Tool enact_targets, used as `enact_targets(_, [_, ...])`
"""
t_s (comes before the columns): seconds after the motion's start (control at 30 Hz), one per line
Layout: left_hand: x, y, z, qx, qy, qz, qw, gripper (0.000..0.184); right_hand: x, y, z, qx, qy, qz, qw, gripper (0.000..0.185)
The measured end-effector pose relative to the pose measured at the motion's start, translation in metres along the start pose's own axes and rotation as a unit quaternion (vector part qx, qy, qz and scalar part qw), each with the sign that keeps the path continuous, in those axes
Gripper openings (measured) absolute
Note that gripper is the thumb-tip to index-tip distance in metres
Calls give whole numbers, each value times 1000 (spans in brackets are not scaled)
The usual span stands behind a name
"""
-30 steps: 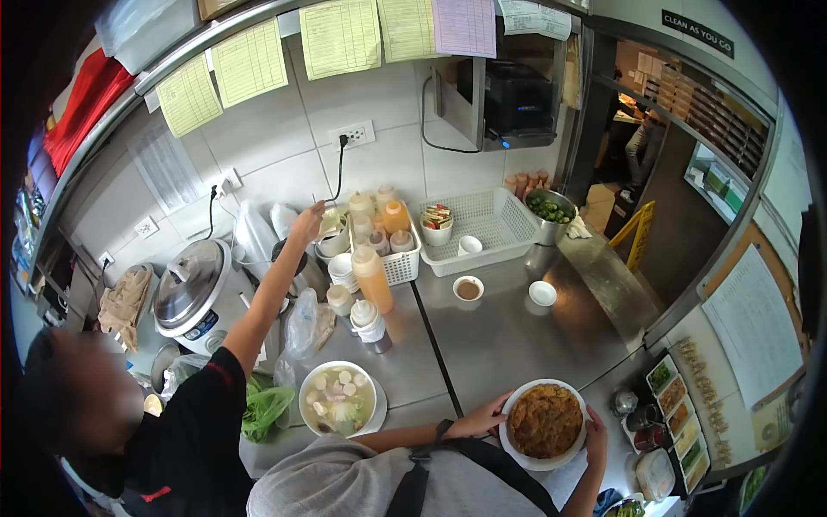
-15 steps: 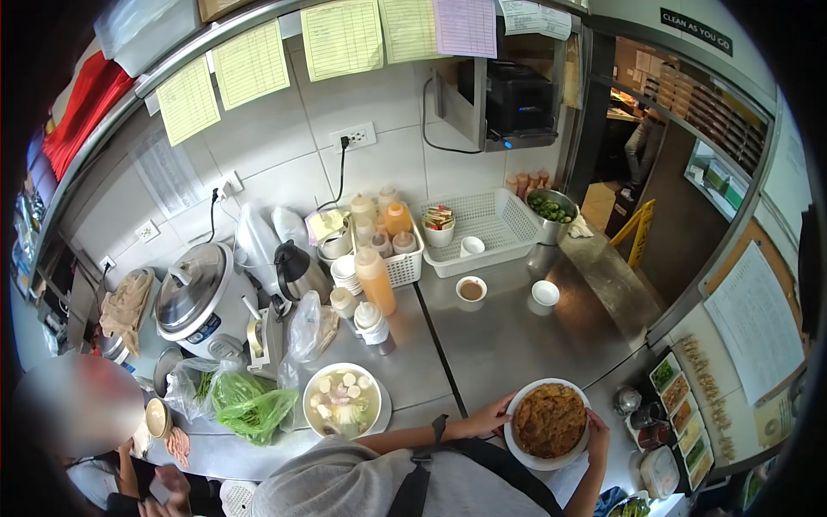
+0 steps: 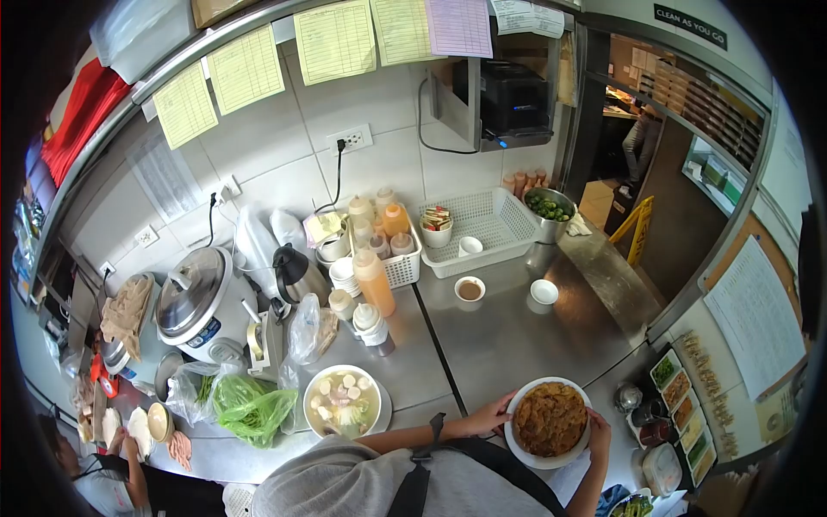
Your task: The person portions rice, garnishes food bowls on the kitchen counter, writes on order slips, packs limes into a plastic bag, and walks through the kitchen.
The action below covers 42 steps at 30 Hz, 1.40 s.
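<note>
A round white plate [image 3: 513, 448] of browned, fried-looking food [image 3: 550, 419] is held level over the front edge of the steel counter. My left hand [image 3: 491, 415] grips its left rim, and my right hand [image 3: 600, 432] grips the right rim. Farther left on the counter stands a white bowl of soup [image 3: 343, 400] with pale round slices and leafy greens in it. Behind the plate are a small cup of brown sauce [image 3: 470, 289] and a small white cup [image 3: 544, 292].
Squeeze bottles [image 3: 372, 280], a perforated white tray [image 3: 517, 231], a metal bowl of greens [image 3: 550, 214] and a rice cooker [image 3: 196, 302] line the back. A topping rack [image 3: 682, 405] stands right. A co-worker [image 3: 108, 474] is at far left.
The co-worker at the left has moved back from the counter's near edge, hands now by pale flat pieces there. My hands and the plate stay nearly still; the view shifts slightly.
</note>
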State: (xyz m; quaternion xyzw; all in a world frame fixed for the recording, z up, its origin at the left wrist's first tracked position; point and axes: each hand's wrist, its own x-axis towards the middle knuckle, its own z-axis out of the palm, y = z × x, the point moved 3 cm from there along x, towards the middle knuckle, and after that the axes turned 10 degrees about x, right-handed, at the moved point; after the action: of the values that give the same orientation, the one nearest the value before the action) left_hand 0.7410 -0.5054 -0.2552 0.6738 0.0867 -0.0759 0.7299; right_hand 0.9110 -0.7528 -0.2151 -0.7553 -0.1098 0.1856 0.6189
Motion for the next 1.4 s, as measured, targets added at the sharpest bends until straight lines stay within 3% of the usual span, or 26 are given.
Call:
enact_targets(0.23, [7, -20, -1, -21, 0, 14, 1000, 68, 2, 11, -5, -53, 22, -25, 998, 25])
enact_targets(0.33, [13, -34, -6, 80, 9, 22, 997, 66, 16, 38, -14, -88, 0, -60, 994, 26])
enact_targets(0.4, [13, -30, 5, -129, -3, 51, 990, 60, 29, 85, -35, -80, -9, -38, 996, 50])
enact_targets(0.43, [8, -21, 3, -55, 31, 73, 995, 57, 13, 52, -34, -56, -30, -51, 997, 59])
enact_targets(0.47, [6, -11, -2, 20, 51, 97, 994, 55, 9, 51, -45, -123, -11, -48, 991, 59])
enact_targets(0.5, [9, -15, -14, 233, 42, -71, 969, 48, 5, 51, -58, -189, 7, -43, 981, 59])
enact_targets(0.53, [12, -24, -6, 26, -5, -49, 998, 43, -41, -28, -66, -288, 32, 26, 957, 43])
enact_targets(0.57, [15, -30, -8, -4, 17, -59, 998, 49, -49, -27, -82, -314, 62, -47, 946, 31])
enact_targets(0.73, [-5, -6, -6, -18, 34, -74, 996, 50, -119, -89, -106, -346, 124, 20, 930, 24])
enact_targets(0.8, [-10, -7, -7, -28, 53, -80, 995, 52, -131, -85, -108, -376, 117, 90, 915, 27])
enact_targets(0.9, [-22, -4, -10, -23, 68, -91, 993, 55, -154, -42, -93, -475, 86, 114, 868, 27])
enact_targets(1.0, [-37, -2, -12, -13, 89, -93, 992, 52, -169, 25, -68, -534, 212, 147, 805, 24])
enact_targets(1.1, [-50, -4, -16, -43, 114, -93, 988, 51, -166, 52, -61, -432, 234, 38, 870, 21])
enact_targets(1.2, [-57, -9, -20, -48, 129, -110, 984, 52, -159, 24, -44, -274, 140, -6, 951, 22])
enact_targets(1.3, [-57, -4, -30, -24, 103, -138, 985, 53, -134, -3, -34, -246, 152, 11, 957, 25])
enact_targets(1.4, [-55, 3, -46, 81, 88, -179, 977, 56, -101, -40, -45, -270, 206, -4, 941, 35])
